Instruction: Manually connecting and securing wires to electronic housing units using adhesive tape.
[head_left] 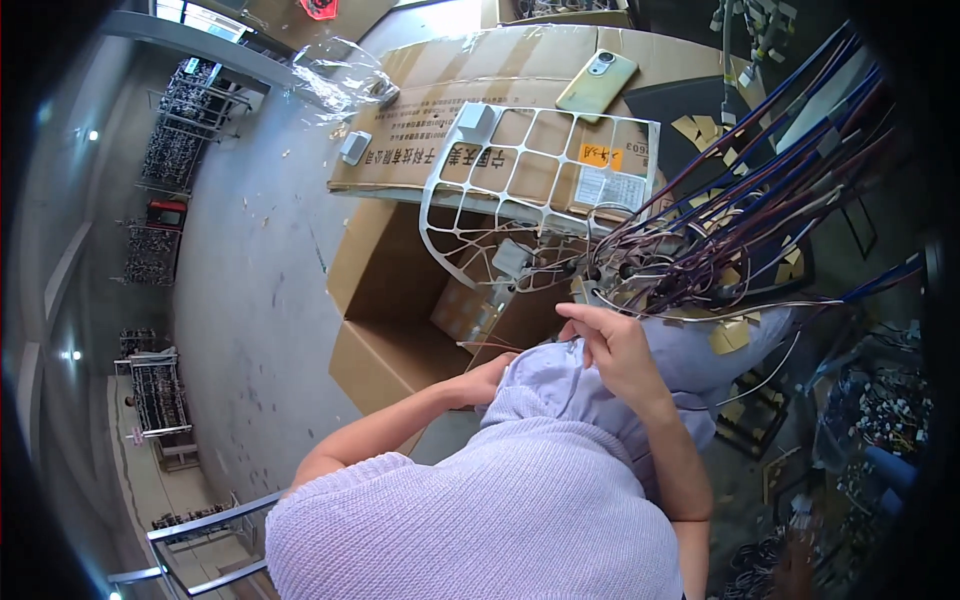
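Below the white wire grid frame (540, 190), the right hand (610, 350) pinches a thin wire of the wire bundle (730, 230), fingers together. Left hand (490, 380): grip cannot be told. Many wires appear routed; loose ends remain.

A flattened brown cardboard sheet (440, 90) covers the bench. On it, near the far edge, lies a pale green smartphone (597, 84), face down. A white plastic grid frame (545, 160) rests across the sheet's near edge and hangs over it. A small grey rectangular block (354, 147) sits at the left edge, and crumpled clear plastic film (340, 72) lies at the far left corner.
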